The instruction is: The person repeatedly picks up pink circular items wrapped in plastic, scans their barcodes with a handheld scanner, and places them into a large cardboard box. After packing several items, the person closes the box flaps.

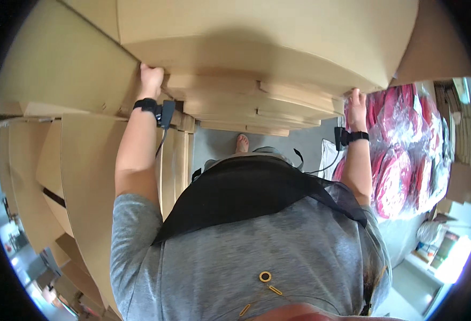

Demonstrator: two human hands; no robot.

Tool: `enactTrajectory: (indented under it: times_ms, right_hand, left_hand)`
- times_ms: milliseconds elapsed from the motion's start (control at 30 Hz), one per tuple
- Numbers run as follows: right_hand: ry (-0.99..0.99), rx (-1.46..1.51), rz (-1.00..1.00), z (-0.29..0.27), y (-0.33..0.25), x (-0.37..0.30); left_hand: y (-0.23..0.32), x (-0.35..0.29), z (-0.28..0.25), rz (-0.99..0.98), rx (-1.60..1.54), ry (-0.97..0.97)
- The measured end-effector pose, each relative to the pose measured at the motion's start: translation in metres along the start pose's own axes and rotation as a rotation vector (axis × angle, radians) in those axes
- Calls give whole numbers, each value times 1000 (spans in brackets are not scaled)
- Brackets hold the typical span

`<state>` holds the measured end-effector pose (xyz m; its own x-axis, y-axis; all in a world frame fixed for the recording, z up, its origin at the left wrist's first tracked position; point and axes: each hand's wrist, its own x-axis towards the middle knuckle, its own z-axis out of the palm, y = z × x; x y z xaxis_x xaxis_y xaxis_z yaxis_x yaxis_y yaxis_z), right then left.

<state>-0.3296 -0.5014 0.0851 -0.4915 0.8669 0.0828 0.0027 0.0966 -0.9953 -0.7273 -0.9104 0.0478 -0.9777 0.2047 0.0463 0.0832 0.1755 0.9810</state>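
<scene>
A large brown flattened cardboard box (278, 27) spreads across the top of the view, with a crease along its near side. My left hand (152, 77) is closed on its near left corner, knuckles up. At the near right corner, my right hand (357, 104) grips the edge with its fingers bent over it; part of those fingers is hidden. Below the held box, between my arms, lies a stack of folded cardboard (230, 101) with uneven edges. Each wrist carries a black strap with a small device and a cable.
More cardboard panels (91, 176) stand close on my left. To my right are stacked pink items in clear plastic bags (393, 176). Grey floor (214, 144) shows ahead of my bare foot (242, 143). Further right, a bright opening (460, 259) lies beside shelved things.
</scene>
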Motion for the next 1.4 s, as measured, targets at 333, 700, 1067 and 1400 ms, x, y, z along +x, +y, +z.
enactTrajectory:
  times_ms: [333, 700, 1067, 1400]
  right_hand:
    - [-123, 308, 91, -5, 25, 15]
    - [-50, 129, 26, -36, 37, -6]
    - [-120, 137, -9, -57, 70, 10]
    - [-130, 330, 15, -24, 55, -18]
  left_hand:
    - [11, -8, 2, -175, -40, 9]
    - [15, -66, 6, -211, -131, 43]
    - [-9, -58, -1, -106, -105, 68]
    - [-2, -34, -15, -240, 76, 133]
